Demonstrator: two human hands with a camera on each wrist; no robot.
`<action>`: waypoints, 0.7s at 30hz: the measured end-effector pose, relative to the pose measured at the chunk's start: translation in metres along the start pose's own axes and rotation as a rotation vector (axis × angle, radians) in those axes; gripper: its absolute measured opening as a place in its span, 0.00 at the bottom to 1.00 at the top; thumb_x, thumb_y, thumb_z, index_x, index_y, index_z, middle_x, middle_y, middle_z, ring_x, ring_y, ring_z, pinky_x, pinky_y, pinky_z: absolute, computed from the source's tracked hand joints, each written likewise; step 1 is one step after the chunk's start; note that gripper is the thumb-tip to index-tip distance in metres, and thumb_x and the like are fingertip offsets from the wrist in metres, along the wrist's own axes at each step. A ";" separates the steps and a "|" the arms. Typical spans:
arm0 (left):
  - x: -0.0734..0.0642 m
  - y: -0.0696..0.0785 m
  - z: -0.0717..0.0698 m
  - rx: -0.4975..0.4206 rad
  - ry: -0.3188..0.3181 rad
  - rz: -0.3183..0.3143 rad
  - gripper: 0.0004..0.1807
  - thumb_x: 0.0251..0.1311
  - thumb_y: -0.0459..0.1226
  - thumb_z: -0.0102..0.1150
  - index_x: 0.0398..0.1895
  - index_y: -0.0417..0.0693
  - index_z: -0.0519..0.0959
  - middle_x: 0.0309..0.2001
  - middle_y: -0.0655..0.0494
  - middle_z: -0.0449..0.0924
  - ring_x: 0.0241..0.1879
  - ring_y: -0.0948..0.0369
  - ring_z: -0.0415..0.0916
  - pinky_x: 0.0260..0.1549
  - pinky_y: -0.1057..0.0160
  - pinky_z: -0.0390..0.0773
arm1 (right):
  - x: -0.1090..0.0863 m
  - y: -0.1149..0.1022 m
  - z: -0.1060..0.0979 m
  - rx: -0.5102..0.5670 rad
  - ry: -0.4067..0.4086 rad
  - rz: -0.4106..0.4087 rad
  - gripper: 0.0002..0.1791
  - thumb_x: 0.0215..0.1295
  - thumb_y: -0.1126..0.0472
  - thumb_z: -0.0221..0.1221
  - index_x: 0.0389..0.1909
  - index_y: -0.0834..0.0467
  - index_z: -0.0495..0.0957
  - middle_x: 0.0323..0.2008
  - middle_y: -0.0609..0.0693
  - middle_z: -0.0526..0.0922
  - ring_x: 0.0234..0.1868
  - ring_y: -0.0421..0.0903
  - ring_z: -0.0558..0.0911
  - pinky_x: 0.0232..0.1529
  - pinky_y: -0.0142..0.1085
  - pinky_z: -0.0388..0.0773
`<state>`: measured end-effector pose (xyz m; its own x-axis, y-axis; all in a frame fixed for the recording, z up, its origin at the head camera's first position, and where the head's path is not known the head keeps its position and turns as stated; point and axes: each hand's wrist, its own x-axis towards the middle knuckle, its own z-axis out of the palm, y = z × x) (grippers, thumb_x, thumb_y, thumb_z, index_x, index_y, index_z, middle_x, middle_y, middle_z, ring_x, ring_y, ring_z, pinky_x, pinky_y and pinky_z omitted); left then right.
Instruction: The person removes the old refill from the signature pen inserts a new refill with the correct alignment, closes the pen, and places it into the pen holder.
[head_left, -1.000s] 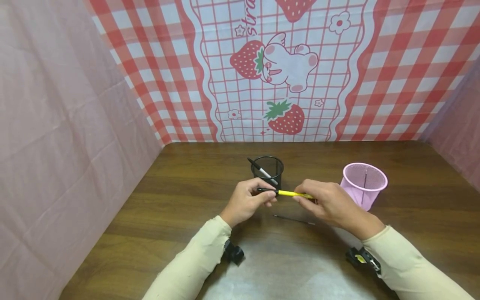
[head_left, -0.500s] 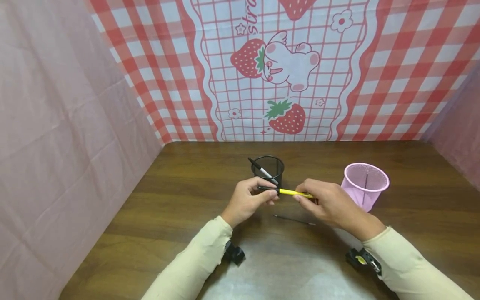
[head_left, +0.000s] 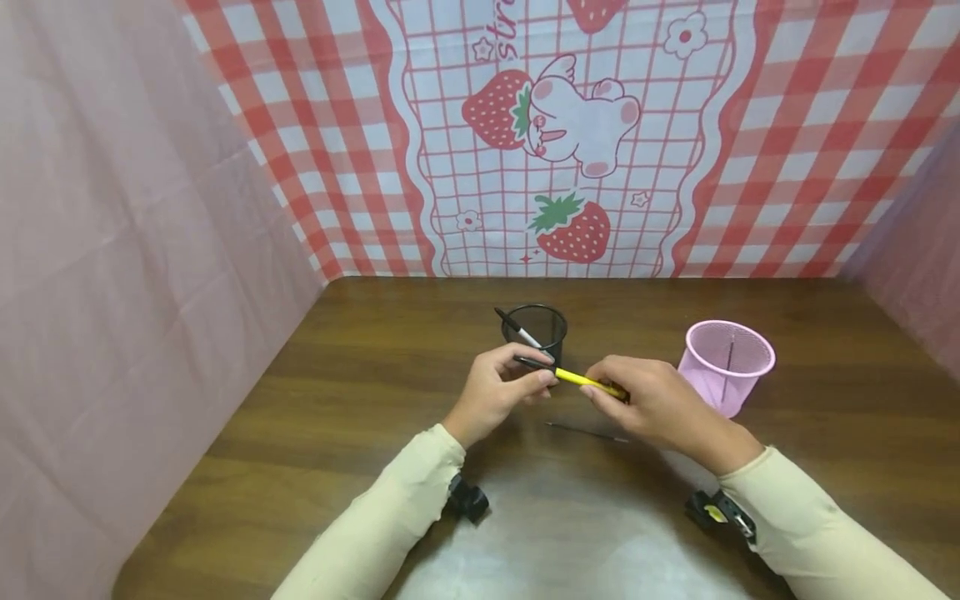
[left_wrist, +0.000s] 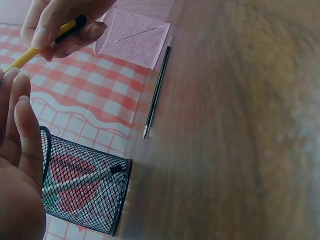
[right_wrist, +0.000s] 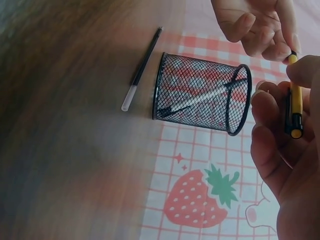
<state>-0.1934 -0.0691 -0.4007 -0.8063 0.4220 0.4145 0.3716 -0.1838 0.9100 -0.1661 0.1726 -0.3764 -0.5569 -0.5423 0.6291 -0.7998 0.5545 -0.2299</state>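
Note:
Between both hands a yellow pen (head_left: 572,377) with a black front end is held above the table, tilted with that black end higher. Thumb and fingers of my left hand (head_left: 491,392) pinch the black front end. Further along, my right hand (head_left: 660,404) grips the yellow barrel; the right wrist view shows a black clip (right_wrist: 288,112) at its rear. Below the hands a thin dark pen refill (head_left: 585,432) with a pale end lies on the table. Just behind my left hand is a black mesh pen holder (left_wrist: 95,200) with a white pen with black ends (head_left: 508,321) leaning inside.
A pink mesh pen holder (head_left: 708,387) stands to the right, beyond my right hand. The brown wooden table (head_left: 300,467) ends at a red-and-white checked cloth (head_left: 360,167) behind it, with a pink cloth (head_left: 150,250) hanging on the left.
The pen has tilted more, its black end rising with my left fingers while the right hand keeps its grip. The head view has shifted slightly; holders and refill stay in place.

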 end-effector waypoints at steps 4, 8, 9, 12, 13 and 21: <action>-0.002 -0.003 -0.001 0.012 -0.013 -0.010 0.12 0.65 0.30 0.64 0.49 0.34 0.80 0.36 0.28 0.82 0.30 0.58 0.83 0.32 0.45 0.86 | -0.002 -0.002 0.003 -0.003 -0.012 0.024 0.10 0.56 0.64 0.71 0.35 0.50 0.81 0.25 0.34 0.75 0.23 0.31 0.70 0.21 0.28 0.71; -0.004 -0.004 -0.002 -0.003 -0.016 0.001 0.12 0.65 0.30 0.64 0.50 0.34 0.80 0.35 0.33 0.84 0.28 0.58 0.83 0.27 0.62 0.84 | -0.002 -0.003 0.004 -0.015 -0.018 0.019 0.08 0.58 0.63 0.70 0.35 0.49 0.81 0.25 0.33 0.75 0.22 0.30 0.70 0.21 0.27 0.70; -0.005 -0.004 -0.001 -0.006 -0.017 0.007 0.13 0.65 0.31 0.64 0.50 0.32 0.80 0.34 0.35 0.84 0.27 0.57 0.82 0.26 0.64 0.83 | -0.001 -0.003 0.004 -0.014 -0.016 0.016 0.08 0.58 0.63 0.70 0.35 0.49 0.81 0.24 0.32 0.75 0.22 0.30 0.69 0.21 0.27 0.70; -0.005 -0.004 -0.001 -0.002 -0.013 0.024 0.15 0.65 0.31 0.64 0.51 0.29 0.80 0.30 0.40 0.85 0.26 0.54 0.81 0.25 0.66 0.82 | 0.000 -0.003 0.004 -0.012 -0.018 0.004 0.08 0.59 0.63 0.69 0.36 0.49 0.82 0.25 0.32 0.75 0.22 0.29 0.69 0.21 0.27 0.70; -0.005 -0.004 -0.001 0.003 -0.012 0.026 0.15 0.65 0.32 0.64 0.51 0.29 0.80 0.29 0.41 0.85 0.25 0.51 0.81 0.25 0.66 0.82 | 0.000 -0.003 0.003 -0.011 -0.020 0.000 0.08 0.60 0.63 0.68 0.36 0.49 0.82 0.25 0.32 0.75 0.22 0.29 0.70 0.21 0.27 0.70; -0.002 -0.005 0.006 0.041 -0.004 0.032 0.13 0.66 0.34 0.64 0.49 0.34 0.83 0.26 0.47 0.84 0.26 0.31 0.75 0.24 0.66 0.81 | -0.002 -0.002 0.001 -0.012 -0.049 0.005 0.07 0.61 0.63 0.68 0.37 0.49 0.82 0.26 0.31 0.77 0.23 0.28 0.71 0.22 0.27 0.72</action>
<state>-0.1908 -0.0635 -0.4058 -0.7918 0.4203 0.4431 0.4158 -0.1606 0.8952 -0.1639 0.1720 -0.3783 -0.5715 -0.5699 0.5904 -0.7944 0.5645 -0.2242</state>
